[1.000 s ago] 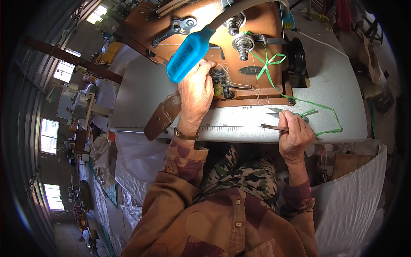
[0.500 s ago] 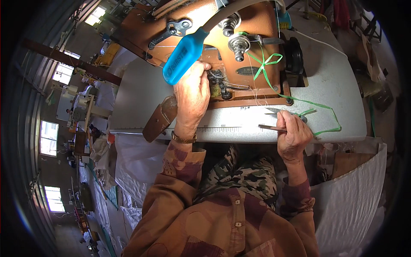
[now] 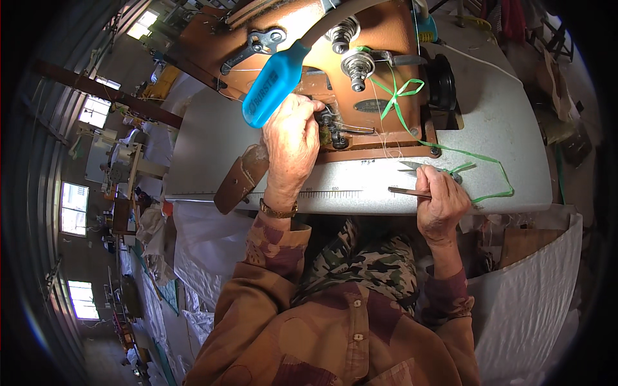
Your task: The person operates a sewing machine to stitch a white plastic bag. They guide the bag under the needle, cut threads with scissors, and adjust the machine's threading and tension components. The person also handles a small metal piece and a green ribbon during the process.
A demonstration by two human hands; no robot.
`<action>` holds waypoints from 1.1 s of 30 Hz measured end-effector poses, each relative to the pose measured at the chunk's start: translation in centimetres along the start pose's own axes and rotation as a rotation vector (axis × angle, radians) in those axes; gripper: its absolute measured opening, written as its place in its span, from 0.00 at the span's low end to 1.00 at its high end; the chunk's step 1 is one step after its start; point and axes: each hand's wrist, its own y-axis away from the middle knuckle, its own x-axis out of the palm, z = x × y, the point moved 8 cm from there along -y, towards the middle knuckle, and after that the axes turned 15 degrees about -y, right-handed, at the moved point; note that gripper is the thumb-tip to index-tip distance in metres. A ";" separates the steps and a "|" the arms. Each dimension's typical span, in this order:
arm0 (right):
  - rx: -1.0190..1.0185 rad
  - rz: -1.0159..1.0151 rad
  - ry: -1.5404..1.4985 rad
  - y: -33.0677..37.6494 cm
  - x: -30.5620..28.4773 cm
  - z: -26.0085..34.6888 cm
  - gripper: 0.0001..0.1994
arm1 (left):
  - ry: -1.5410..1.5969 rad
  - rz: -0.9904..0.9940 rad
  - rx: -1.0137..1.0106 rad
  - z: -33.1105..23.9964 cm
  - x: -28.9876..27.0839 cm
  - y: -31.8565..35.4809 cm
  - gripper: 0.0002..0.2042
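My left hand (image 3: 291, 141) reaches into the lit working area of an orange-brown sewing machine (image 3: 380, 135). Its fingers are bent in toward the small metal parts (image 3: 338, 132) there, the thumb side toward them. What the fingertips pinch, if anything, is hidden. A blue lamp head (image 3: 273, 87) hangs over the fingers and covers some of them. My right hand (image 3: 444, 202) rests near the table's front edge, closed around slim metal tweezers (image 3: 409, 192) whose tip points left. Beside its fingertips lie small thread snips (image 3: 410, 168), partly covered by the hand, with a green ribbon (image 3: 499, 168) by them.
The grey machine table (image 3: 502, 109) carries a ruler scale along its front edge. A brown flap-like piece (image 3: 241, 180) lies left of my left wrist. Tension knobs (image 3: 357, 67) and a black handwheel (image 3: 441, 83) stick out. White sheeting (image 3: 528, 302) hangs at right.
My left hand has shifted slightly right, its thumb nearer the small metal parts. The lamp head sits slightly farther left and lower. My right hand and the tweezers look unmoved.
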 end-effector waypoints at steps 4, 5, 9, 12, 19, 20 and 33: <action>-0.010 -0.016 -0.005 0.0 0.0 0.0 0.08 | -0.113 0.040 0.012 -0.8 0.1 0.0 0.11; -0.014 -0.017 -0.010 0.0 0.0 0.0 0.08 | -0.159 0.042 0.014 -1.0 0.1 0.1 0.11; -0.009 -0.013 0.002 0.1 0.1 -0.1 0.08 | -0.426 0.089 0.106 -2.3 1.3 0.0 0.11; -0.007 -0.015 -0.001 0.1 0.1 -0.1 0.08 | -0.417 0.083 0.140 -2.5 1.2 -0.2 0.12; -0.017 -0.031 0.012 0.1 0.0 -0.1 0.08 | -0.123 0.006 0.013 -1.2 0.0 -0.5 0.14; -0.020 -0.036 0.015 0.1 0.0 -0.1 0.08 | -0.133 0.004 0.023 -1.2 0.1 -0.4 0.15; -0.028 -0.035 0.001 0.1 0.0 -0.1 0.08 | 0.047 -0.031 -0.039 -1.2 -0.4 0.0 0.13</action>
